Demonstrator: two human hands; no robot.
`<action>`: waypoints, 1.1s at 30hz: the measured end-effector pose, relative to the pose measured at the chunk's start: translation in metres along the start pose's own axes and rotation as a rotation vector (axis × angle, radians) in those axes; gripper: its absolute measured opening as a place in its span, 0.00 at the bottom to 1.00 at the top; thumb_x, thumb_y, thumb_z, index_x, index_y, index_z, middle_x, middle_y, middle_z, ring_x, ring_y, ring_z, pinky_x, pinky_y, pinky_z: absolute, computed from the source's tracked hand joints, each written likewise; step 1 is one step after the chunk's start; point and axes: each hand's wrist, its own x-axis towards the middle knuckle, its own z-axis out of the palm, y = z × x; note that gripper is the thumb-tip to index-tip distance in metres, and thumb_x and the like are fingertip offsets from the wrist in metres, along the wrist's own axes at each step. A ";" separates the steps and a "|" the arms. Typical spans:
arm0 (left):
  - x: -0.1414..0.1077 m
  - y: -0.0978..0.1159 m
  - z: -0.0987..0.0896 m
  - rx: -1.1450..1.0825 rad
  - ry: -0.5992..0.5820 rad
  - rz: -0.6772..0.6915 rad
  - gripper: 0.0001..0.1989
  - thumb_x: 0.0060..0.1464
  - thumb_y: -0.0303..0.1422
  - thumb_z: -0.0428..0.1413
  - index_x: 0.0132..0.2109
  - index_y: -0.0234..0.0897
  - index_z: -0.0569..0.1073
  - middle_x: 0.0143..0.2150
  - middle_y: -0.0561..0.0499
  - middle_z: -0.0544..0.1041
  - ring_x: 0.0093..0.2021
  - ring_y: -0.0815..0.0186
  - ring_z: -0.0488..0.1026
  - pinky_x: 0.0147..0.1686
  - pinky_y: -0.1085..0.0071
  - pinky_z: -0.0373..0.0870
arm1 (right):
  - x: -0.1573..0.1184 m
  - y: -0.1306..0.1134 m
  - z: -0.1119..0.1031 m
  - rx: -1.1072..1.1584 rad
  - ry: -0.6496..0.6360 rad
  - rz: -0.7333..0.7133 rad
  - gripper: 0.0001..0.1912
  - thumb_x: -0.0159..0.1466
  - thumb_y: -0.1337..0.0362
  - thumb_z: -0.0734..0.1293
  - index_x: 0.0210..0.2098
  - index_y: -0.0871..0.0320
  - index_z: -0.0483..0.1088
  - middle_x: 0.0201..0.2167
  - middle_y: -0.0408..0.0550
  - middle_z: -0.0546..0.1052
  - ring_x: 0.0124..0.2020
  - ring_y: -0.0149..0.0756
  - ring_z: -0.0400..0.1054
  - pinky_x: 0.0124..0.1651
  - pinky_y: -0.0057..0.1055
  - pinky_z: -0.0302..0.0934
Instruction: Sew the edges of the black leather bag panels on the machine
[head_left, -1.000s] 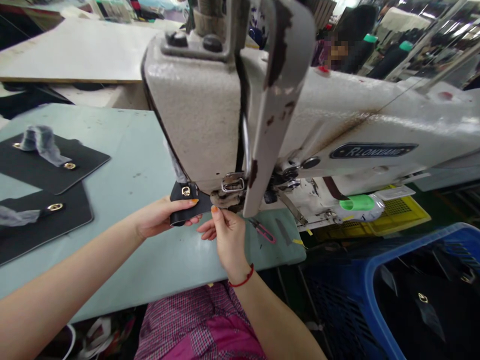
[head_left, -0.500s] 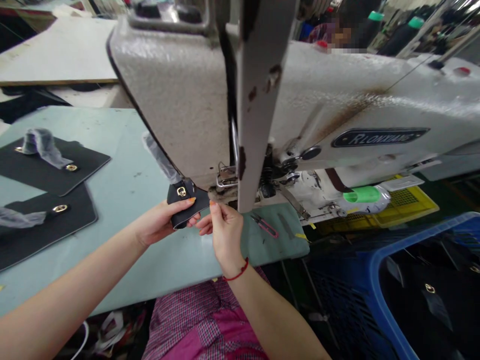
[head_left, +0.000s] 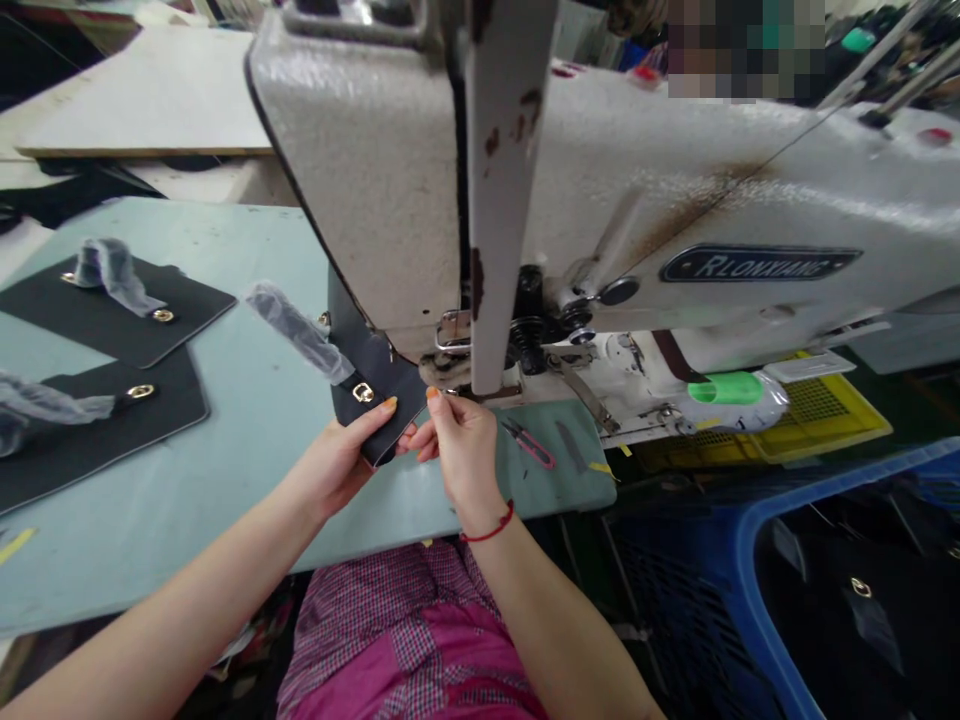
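Black panel (head_left: pixel 394 385), pinched mid-frame by left hand (head_left: pixel 341 460) and right hand (head_left: pixel 469 445), runs behind sewing machine (head_left: pixel 367 180); blue crate (head_left: pixel 746 555) sits lower right.

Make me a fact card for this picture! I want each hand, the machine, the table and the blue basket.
Left hand: gripping a black panel, thumb on top
Right hand: fingertips at the panel's edge; a firm pinch is hard to tell
Panel's extras: gold fittings, plastic-wrapped strap
Machine: sewing machine, nameplate reads RLONXIANG
Table: two more black panels left, pink-handled snips right
Blue basket: dark pieces, one gold fitting clearly showing
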 end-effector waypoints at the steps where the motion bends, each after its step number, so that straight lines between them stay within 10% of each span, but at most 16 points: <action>1: -0.003 -0.006 0.003 -0.022 0.010 0.020 0.14 0.42 0.37 0.70 0.30 0.32 0.78 0.27 0.49 0.80 0.25 0.69 0.74 0.27 0.78 0.74 | 0.000 0.000 -0.003 -0.008 -0.008 0.001 0.26 0.66 0.49 0.63 0.18 0.58 0.65 0.14 0.43 0.72 0.11 0.27 0.62 0.16 0.21 0.55; 18: -0.035 -0.077 0.089 -0.459 0.391 0.314 0.17 0.52 0.33 0.64 0.50 0.39 0.78 0.51 0.46 0.80 0.49 0.63 0.78 0.54 0.67 0.73 | 0.013 -0.030 -0.050 -0.378 -0.226 -0.063 0.27 0.68 0.57 0.62 0.14 0.59 0.63 0.09 0.39 0.66 0.11 0.24 0.57 0.17 0.20 0.50; 28: -0.035 -0.087 0.107 -0.474 0.319 0.313 0.22 0.54 0.36 0.63 0.56 0.45 0.74 0.58 0.49 0.76 0.55 0.62 0.74 0.52 0.70 0.73 | 0.005 -0.039 -0.067 -0.484 -0.284 -0.106 0.26 0.70 0.57 0.61 0.16 0.59 0.63 0.11 0.39 0.66 0.13 0.24 0.59 0.22 0.20 0.54; 33: -0.062 -0.106 0.073 -0.119 -0.032 -0.063 0.18 0.56 0.45 0.59 0.43 0.34 0.80 0.44 0.42 0.81 0.44 0.59 0.78 0.40 0.69 0.77 | -0.011 -0.011 -0.109 -0.610 -0.091 -0.175 0.18 0.70 0.54 0.60 0.40 0.61 0.74 0.23 0.45 0.75 0.22 0.33 0.69 0.27 0.26 0.62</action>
